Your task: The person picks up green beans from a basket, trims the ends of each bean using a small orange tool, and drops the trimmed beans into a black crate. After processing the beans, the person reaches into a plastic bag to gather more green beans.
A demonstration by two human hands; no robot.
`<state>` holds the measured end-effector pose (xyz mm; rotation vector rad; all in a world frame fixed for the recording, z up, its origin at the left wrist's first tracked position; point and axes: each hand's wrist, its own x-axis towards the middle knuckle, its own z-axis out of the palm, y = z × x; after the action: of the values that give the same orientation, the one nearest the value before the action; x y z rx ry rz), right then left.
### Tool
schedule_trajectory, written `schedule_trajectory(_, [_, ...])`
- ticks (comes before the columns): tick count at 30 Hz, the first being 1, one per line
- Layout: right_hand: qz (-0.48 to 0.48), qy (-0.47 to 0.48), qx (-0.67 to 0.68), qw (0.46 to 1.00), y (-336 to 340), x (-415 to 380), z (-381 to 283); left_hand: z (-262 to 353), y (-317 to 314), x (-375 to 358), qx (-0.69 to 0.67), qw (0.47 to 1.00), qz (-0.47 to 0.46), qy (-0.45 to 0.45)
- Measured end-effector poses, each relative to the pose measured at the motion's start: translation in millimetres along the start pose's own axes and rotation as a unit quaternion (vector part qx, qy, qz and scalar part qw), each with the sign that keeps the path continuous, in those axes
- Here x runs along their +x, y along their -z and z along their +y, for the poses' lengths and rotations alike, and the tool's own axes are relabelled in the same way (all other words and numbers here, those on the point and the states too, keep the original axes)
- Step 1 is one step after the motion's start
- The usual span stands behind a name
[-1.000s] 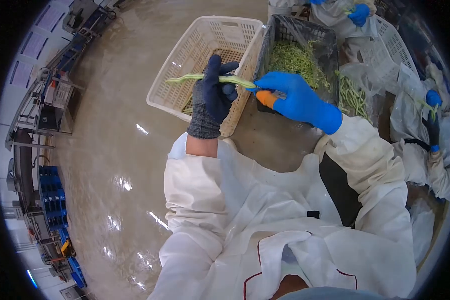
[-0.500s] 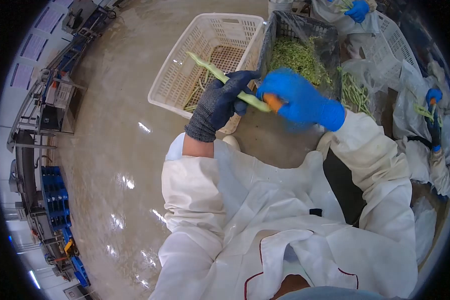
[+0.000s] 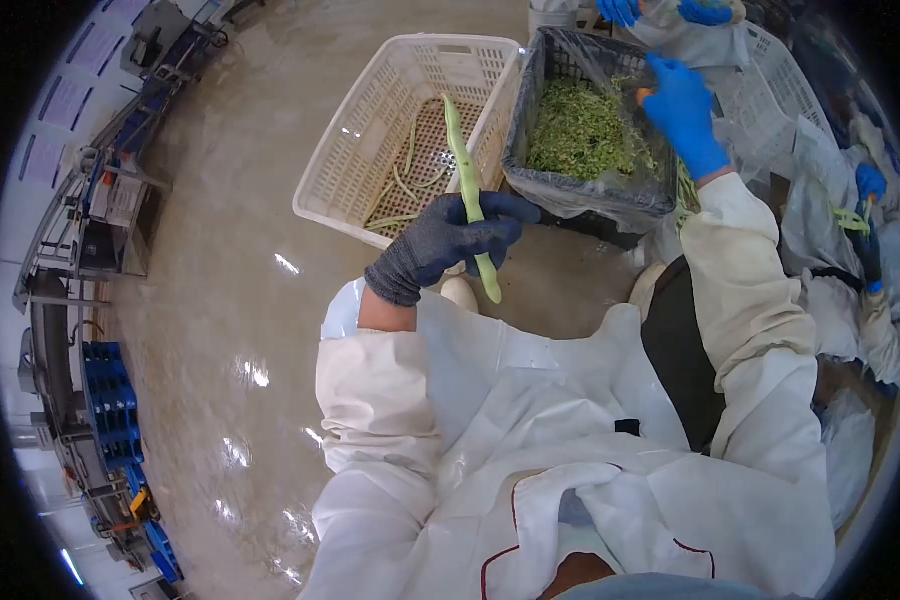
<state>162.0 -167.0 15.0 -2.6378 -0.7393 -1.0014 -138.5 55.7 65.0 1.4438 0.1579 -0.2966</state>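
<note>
My left hand [image 3: 448,243], in a dark grey knit glove, grips a long pale green bean pod [image 3: 464,170] that points away from me over the white slatted basket [image 3: 358,160]. A few thin green strips lie in that basket. My right hand [image 3: 681,108], in a blue glove, is stretched out over the far right corner of the black plastic-lined crate [image 3: 582,195] full of green trimmings. A small orange-handled tool shows at its fingers, mostly hidden.
A pile of green beans [image 3: 686,190] lies right of the crate beside another white basket [image 3: 770,80]. Other people's blue-gloved hands [image 3: 660,10] work at the top and at the right edge [image 3: 867,185]. Wet floor and blue crates [image 3: 110,400] lie to the left.
My right hand left the pod and swung out to the right over the dark crate. My left hand turned the pod from lying across to pointing away over the white basket.
</note>
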Motion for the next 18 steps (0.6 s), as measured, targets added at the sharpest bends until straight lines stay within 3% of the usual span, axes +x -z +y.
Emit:
schedule_trajectory(3, [-0.123,0.014,-0.015,0.992,25,5,-20,-1,-2,2,0.032,0.999,0.0,0.01])
schedule_trajectory(6, [0.06,0.159,0.152,0.974,36,2,-37,-6,-2,10,0.063,0.997,0.006,0.036])
schedule_trajectory(8, [-0.087,0.096,0.411,0.902,32,-13,-63,-14,-2,18,0.1,0.994,0.025,0.046])
schedule_trajectory(10, [-0.356,0.053,0.567,0.741,56,-24,-89,-19,-4,24,0.158,0.986,0.03,0.045])
schedule_trajectory(13, [-0.481,0.073,0.559,0.671,90,-30,-115,-22,-7,30,0.231,0.973,0.014,0.028])
schedule_trajectory(16, [-0.481,0.093,0.618,0.615,88,-24,-105,-22,-9,29,0.209,0.978,0.002,0.014])
schedule_trajectory(18, [-0.405,0.114,0.548,0.723,52,-24,-87,-18,-9,26,0.188,0.982,-0.009,0.004])
